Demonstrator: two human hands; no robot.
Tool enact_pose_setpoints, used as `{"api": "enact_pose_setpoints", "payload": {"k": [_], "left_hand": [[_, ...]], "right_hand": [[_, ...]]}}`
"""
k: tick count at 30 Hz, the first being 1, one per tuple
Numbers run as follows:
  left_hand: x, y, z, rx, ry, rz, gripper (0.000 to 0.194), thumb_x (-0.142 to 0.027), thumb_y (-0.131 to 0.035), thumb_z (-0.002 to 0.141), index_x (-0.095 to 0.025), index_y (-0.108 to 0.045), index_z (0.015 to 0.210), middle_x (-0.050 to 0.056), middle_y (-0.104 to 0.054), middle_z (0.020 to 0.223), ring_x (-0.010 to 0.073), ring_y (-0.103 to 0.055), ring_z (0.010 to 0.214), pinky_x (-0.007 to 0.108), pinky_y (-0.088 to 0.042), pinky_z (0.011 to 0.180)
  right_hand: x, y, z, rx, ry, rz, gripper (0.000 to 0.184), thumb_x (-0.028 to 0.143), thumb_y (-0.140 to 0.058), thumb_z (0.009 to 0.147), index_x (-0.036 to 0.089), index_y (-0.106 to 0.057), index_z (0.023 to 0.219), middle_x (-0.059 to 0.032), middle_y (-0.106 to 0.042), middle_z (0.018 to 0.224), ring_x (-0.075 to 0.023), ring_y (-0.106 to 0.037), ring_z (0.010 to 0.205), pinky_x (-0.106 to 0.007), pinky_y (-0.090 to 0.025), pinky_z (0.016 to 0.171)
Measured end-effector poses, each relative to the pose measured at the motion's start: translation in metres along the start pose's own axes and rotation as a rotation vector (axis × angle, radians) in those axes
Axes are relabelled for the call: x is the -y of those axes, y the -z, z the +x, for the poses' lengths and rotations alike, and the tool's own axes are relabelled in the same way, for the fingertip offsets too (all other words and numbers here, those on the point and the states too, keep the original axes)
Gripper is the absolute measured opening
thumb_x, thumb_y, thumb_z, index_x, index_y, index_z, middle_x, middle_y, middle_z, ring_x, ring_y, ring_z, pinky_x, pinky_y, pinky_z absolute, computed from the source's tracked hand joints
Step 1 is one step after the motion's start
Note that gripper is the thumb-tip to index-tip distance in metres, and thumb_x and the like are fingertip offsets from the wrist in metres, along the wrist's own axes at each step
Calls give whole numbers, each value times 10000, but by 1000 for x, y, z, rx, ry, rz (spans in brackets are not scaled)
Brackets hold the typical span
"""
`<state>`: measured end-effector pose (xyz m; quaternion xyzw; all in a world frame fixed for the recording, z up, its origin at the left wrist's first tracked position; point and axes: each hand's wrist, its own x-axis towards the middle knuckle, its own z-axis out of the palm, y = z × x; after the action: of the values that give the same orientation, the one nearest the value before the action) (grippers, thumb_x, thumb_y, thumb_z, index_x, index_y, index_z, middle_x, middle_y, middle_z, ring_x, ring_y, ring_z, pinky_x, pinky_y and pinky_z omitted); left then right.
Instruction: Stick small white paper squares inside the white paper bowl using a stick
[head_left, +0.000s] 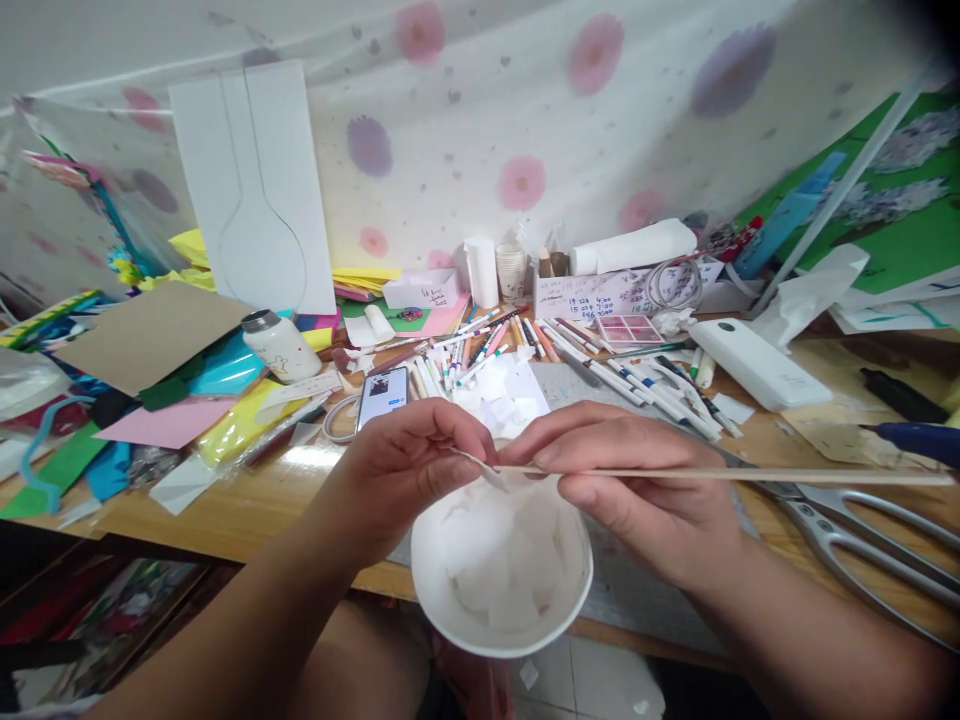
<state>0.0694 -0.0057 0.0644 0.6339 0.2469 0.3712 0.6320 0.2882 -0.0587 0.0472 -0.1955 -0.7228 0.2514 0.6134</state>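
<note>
My left hand (420, 455) pinches a small white piece of paper (480, 462) between thumb and fingers. From the other side, my right hand (637, 475) is closed on a thin wooden stick (810, 475), which lies nearly level and points out to the right. The stick's left tip meets the paper or comes very close to it; contact is hard to make out. Just below both hands is a white bowl (502, 640) with crumpled-looking white pieces inside, overhanging the table's front edge.
Large scissors (832, 530) lie at the right. Behind the hands are a phone (382, 395), scattered markers (480, 350) and a white power bank (757, 365). Coloured paper sheets (172, 420) and a white bottle (279, 345) crowd the left. A white board (255, 180) leans against the curtain.
</note>
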Motion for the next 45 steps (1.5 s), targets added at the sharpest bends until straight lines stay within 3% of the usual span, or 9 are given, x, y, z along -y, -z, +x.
{"api": "enact_pose_setpoints", "payload": {"k": [8, 15, 19, 23, 27, 30, 35, 39, 45], "left_hand": [[1, -1, 3, 23, 3, 23, 133, -305, -841, 842, -209, -769, 784, 5, -673, 765, 107, -590, 682, 186, -469, 609], [5, 1, 4, 44, -160, 150, 87, -260, -775, 895, -225, -748, 820, 3, -637, 850, 135, -579, 811, 233, -470, 727], [7, 1, 6, -86, -273, 328, 111, -245, -813, 840, -237, -702, 844, -16, -592, 824, 149, -543, 822, 257, -448, 765], [3, -4, 4, -262, -163, 434, 237, -318, -812, 828, -219, -601, 784, -33, -550, 716, 137, -489, 663, 258, -399, 618], [-2, -12, 2, -109, -61, 354, 286, -457, -746, 876, -199, -638, 816, -2, -628, 729, 143, -540, 643, 259, -405, 575], [-2, -16, 2, -97, -56, 321, 264, -430, -784, 849, -199, -656, 847, -12, -634, 735, 134, -553, 640, 248, -418, 574], [1, -14, 3, -149, 4, 245, 237, -376, -816, 818, -194, -669, 779, 3, -690, 770, 146, -602, 669, 249, -459, 596], [-3, -9, 6, -351, -62, 120, 235, -233, -801, 783, -176, -634, 628, 32, -771, 941, 178, -675, 844, 285, -534, 757], [-10, -8, 11, -389, -43, -95, 263, -120, -756, 709, -192, -527, 600, -24, -704, 618, 133, -647, 578, 258, -540, 606]], "right_hand": [[0, 2, 1, 29, 12, -45, 155, 95, -701, 944, 156, -799, 1048, -119, -845, 1020, -170, -798, 998, -240, -642, 879], [1, -1, 0, 25, 26, -103, 154, 72, -691, 928, 149, -789, 1018, -127, -838, 1000, -179, -796, 962, -267, -647, 871], [2, -1, 0, -12, 1, -110, 156, 65, -687, 918, 164, -790, 979, -115, -834, 984, -189, -798, 931, -283, -653, 844], [2, -1, 0, -59, -23, -157, 149, 88, -691, 925, 189, -799, 948, -103, -833, 957, -198, -797, 913, -307, -655, 849], [2, -2, -1, -44, -10, -178, 160, 65, -687, 916, 175, -794, 961, -117, -834, 980, -193, -798, 923, -289, -651, 852], [1, -3, -1, -50, 0, -161, 166, 65, -693, 914, 168, -799, 988, -124, -836, 993, -196, -799, 939, -288, -647, 875], [-6, -4, -3, -143, -68, 4, 158, 95, -720, 925, 212, -821, 962, -71, -836, 966, -179, -791, 940, -284, -653, 880], [-13, -5, -5, -254, -207, 295, 110, 202, -746, 947, 269, -831, 969, -36, -830, 976, -161, -780, 923, -209, -670, 677], [-14, -5, -2, -292, -343, 566, 42, 216, -799, 900, 232, -829, 876, -9, -843, 936, -73, -751, 661, -134, -638, 619]]}}
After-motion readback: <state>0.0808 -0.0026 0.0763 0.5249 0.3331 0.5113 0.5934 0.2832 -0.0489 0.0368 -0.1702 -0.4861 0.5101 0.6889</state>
